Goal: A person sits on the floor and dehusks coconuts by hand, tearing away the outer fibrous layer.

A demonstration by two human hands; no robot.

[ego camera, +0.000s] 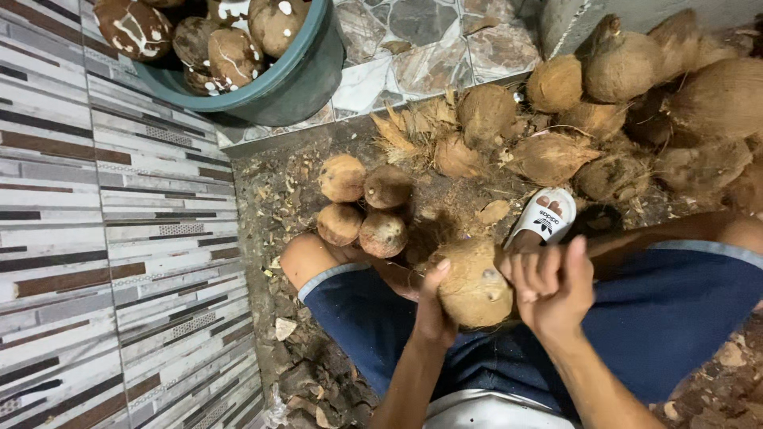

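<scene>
Two hands clasp one husked coconut (474, 284) above the person's blue shorts (668, 318): the left hand (433, 306) cups its side, the right hand (552, 286) curls closed around the other. Just beyond this coconut lie four small coconuts (364, 208); farther beyond stands a green tub (298, 79), with a husk pile (620, 119) to its right.

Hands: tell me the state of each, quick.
Left hand: pressed against the side of the coconut, steadying it.
Right hand: fingers curled shut at the coconut's other side; contents hidden.
</scene>
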